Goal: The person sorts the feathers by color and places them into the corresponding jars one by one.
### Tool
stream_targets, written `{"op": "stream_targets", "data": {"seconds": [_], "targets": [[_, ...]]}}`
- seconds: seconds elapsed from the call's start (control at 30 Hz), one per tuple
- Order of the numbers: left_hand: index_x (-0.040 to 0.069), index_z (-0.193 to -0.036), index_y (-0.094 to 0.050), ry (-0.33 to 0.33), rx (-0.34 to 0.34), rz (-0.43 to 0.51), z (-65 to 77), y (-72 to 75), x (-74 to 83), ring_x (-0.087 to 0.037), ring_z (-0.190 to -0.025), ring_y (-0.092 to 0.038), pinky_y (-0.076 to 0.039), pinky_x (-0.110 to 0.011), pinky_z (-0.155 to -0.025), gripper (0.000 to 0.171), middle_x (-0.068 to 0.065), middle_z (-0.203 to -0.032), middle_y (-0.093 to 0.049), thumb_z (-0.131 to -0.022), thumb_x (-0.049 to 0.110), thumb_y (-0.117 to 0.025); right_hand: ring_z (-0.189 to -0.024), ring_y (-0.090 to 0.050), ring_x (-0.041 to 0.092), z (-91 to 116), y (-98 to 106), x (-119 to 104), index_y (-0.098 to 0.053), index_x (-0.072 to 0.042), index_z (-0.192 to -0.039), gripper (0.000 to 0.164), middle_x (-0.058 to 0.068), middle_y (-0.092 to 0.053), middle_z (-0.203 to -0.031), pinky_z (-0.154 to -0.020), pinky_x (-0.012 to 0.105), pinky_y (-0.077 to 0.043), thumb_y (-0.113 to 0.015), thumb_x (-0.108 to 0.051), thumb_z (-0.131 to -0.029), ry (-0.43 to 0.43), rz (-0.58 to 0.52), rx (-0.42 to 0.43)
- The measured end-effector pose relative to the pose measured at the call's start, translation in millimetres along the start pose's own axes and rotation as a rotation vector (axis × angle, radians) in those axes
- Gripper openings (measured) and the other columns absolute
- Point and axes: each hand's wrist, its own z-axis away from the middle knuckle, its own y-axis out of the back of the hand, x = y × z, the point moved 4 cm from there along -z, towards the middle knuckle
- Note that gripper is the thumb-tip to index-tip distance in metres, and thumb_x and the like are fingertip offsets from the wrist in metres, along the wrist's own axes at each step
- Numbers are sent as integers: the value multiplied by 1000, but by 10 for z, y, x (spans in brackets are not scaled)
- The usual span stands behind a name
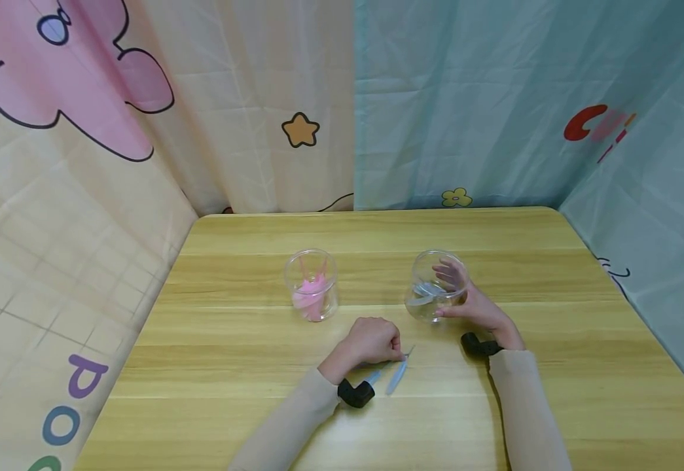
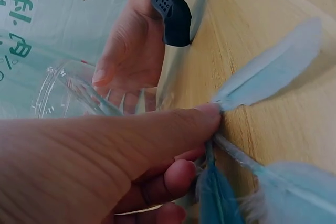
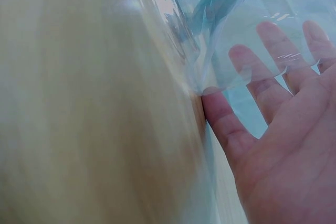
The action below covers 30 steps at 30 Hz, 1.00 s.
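My left hand (image 1: 374,340) is low over the table, its thumb and forefinger pinching at the quill of a light blue feather (image 2: 278,66). Another pale blue feather (image 2: 302,192) and a deeper blue feather (image 2: 218,198) lie close to the fingertips in the left wrist view. My right hand (image 1: 474,304) holds a clear cup (image 1: 417,313) from its right side, with the thumb in front and the fingers spread behind the wall. Several blue feathers (image 1: 427,289) lie inside that cup. Through its clear wall the right fingers (image 3: 273,38) show in the right wrist view.
A second clear cup (image 1: 331,304) stands to the left on the wooden table (image 1: 247,379), holding pink feathers (image 1: 312,293). Patterned curtains (image 1: 465,98) hang behind the table and along both sides. Each wrist wears a black camera (image 1: 356,393).
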Motion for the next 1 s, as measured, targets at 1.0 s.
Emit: {"op": "stream_targets", "data": {"seconds": [1.0], "targets": [[-6,-96,-63,-193,595,1081,-241,1029,228,-6,-56,-34,-29,-21,-55,18,3,-63,-38,-94,11,-60,-134,-20,46,-6,5,6,-8,-10,-149,101,26,-21,-147,-103,64,-16,-74,10,-75,9,3,-7]]}}
